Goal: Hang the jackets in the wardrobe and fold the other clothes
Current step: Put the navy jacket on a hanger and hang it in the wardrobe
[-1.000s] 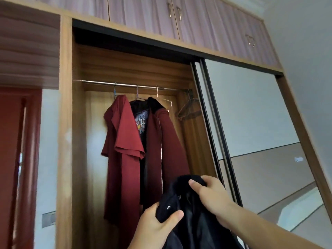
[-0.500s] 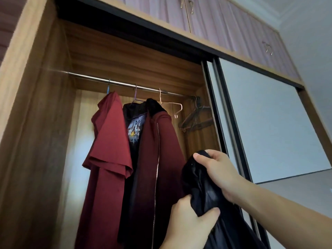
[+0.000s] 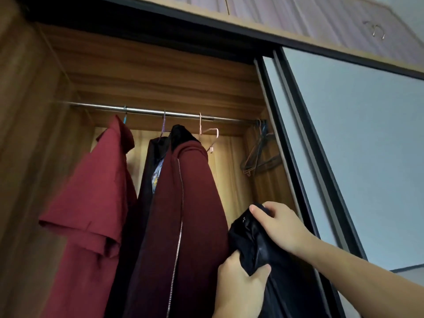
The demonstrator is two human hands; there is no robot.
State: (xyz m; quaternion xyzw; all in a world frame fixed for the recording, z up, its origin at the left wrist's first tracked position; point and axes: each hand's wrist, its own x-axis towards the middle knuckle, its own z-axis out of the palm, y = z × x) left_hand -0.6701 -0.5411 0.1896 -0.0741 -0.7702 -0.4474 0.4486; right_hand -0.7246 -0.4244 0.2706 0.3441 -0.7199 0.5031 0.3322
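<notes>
a: closer now than a second ago. the view has stepped in toward the wardrobe (image 3: 34,157) and tipped upward, so the rail (image 3: 146,112) fills the upper middle, and both hands have carried the black jacket (image 3: 282,271) further right.

b: going from nine o'clock?

a: red shirt (image 3: 91,203) hangs at nine o'clock, then the maroon zip jacket (image 3: 190,214) over a dark printed garment at centre. at one o'clock of that, an empty pink hanger (image 3: 210,136); further toward three, a bunch of dark hangers (image 3: 259,154) against the sliding door (image 3: 367,157).

b: and the hands?

a: low, around five o'clock. left hand (image 3: 238,285) grips a bunched fold of the black jacket from below; right hand (image 3: 280,228) curls over its top edge. the jacket is off the rail, just right of the maroon one.

b: risks?

a: no hanger is in hand. freeing one hand to reach for the pink hanger could let the slippery-looking fabric slide out, i'd guess, or knock the maroon jacket off.
</notes>
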